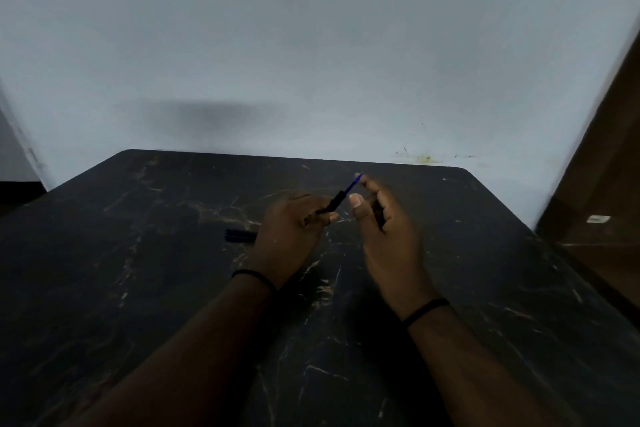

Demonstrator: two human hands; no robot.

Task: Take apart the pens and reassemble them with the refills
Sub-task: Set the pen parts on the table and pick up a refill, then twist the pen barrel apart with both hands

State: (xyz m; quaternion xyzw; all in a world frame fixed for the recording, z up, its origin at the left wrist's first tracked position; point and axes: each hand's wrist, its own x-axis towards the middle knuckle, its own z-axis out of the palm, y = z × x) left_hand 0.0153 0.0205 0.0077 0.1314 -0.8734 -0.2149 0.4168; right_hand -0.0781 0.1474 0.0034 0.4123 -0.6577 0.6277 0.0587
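Above the middle of the black marble-patterned tabletop [145, 288], we hold a slim dark plastic pen barrel [333, 203] with a thin blue refill [352, 185] sticking out of its upper end. Our left hand [290, 230] curls round the lower part of the barrel, thumb and fingers clamped on it. Our right hand [382, 229] meets the far tip of the refill with its fingertips, seemingly pinching it, though blur keeps us from being sure; the thumb stands free and upright beside the barrel. We judge the step in hand to be drawing the refill out of, or feeding it into, this barrel; which of the two we cannot tell. The next move calls for a straight pull or push along the barrel's axis, keeping the thin refill from bending. Just left of our left hand, more dark blue pen parts [240, 235] lie on the table, partly hidden. Behind stands a pale grey wall [311, 45].
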